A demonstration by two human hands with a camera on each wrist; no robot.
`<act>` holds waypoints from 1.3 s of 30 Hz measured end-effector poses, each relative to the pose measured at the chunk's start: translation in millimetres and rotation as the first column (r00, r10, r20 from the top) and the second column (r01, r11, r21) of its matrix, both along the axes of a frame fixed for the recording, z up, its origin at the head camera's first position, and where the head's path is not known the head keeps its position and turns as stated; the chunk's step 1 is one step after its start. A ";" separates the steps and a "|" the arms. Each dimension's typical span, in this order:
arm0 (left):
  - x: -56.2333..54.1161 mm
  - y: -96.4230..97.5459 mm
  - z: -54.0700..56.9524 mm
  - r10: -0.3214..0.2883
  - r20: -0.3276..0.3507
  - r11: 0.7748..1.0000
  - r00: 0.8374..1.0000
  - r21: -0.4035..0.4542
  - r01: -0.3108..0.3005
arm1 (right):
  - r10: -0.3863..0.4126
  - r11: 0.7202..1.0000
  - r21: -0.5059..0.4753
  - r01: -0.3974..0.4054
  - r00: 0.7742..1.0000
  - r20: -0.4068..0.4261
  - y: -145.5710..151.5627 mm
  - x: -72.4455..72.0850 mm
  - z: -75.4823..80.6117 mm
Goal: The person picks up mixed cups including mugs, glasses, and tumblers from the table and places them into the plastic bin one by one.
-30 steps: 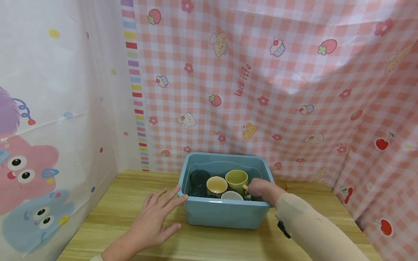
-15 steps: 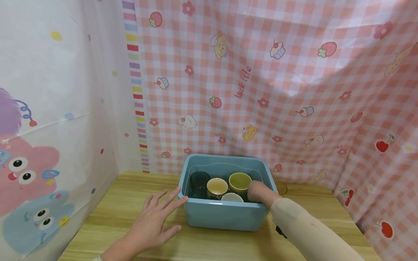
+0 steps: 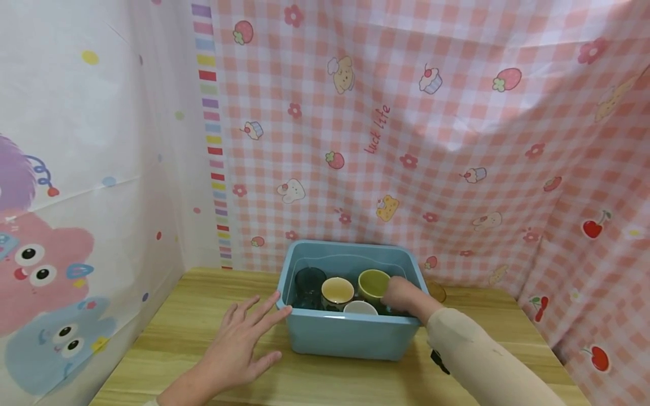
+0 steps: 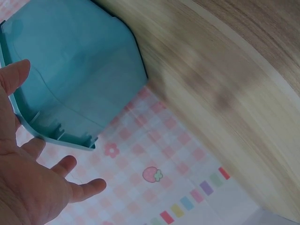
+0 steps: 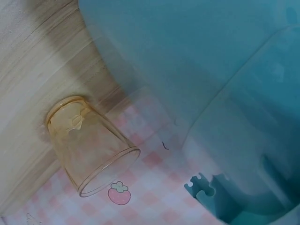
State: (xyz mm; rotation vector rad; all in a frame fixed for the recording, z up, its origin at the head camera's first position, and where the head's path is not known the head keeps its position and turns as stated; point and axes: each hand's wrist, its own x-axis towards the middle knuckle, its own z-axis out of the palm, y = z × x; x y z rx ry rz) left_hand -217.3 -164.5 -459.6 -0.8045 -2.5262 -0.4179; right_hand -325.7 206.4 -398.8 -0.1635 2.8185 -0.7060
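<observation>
A green mug (image 3: 374, 283) stands upright in the blue plastic bin (image 3: 350, 332). My right hand (image 3: 403, 294) reaches over the bin's right end and grips the mug at its right side; the handle and my fingertips are hidden. My left hand (image 3: 238, 338) has spread fingers, two of them touching the bin's left front corner. Beside the green mug are a cream-lined cup (image 3: 337, 290), a white cup (image 3: 360, 308) and a dark glass (image 3: 310, 282). In the left wrist view, fingers (image 4: 35, 147) lie at the bin's rim.
An amber glass (image 5: 93, 145) stands behind the bin's right end on the wooden table (image 3: 167, 338). A pink checked cloth (image 3: 315, 129) hangs close behind the bin. A white printed cloth (image 3: 112, 225) hangs on the left.
The green mug has shifted slightly right and its handle has gone out of sight behind my right hand. My left hand stays at the bin's corner.
</observation>
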 end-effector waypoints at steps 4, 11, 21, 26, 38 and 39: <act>0.1 0.0 0.5 0.006 0.001 1.000 1.000 -0.004 -0.006 | -0.013 0.996 -0.090 0.015 0.999 0.032 2.1 -2.0 1.3; 0.3 0.6 -0.1 0.003 -0.014 1.000 1.000 -0.004 -0.003 | -0.037 0.989 -0.140 0.050 0.995 0.096 1.0 -4.5 1.9; -0.1 0.3 -1.4 -0.002 -0.013 1.000 1.000 -0.002 0.002 | -0.038 0.989 -0.139 0.051 0.995 0.093 4.8 -5.5 7.3; -0.2 -0.7 -1.0 -0.006 -0.027 1.000 1.000 0.000 0.006 | -0.018 0.984 -0.174 0.033 0.996 0.087 8.0 -3.0 16.8; 1.9 0.8 3.0 0.008 0.008 1.000 1.000 -0.001 -0.008 | 0.074 0.994 -0.074 -0.078 0.995 -0.062 16.1 10.2 38.8; 2.2 1.0 3.3 0.009 0.011 1.000 1.000 0.001 -0.009 | 0.094 0.994 -0.052 -0.099 0.991 -0.093 18.0 11.4 39.4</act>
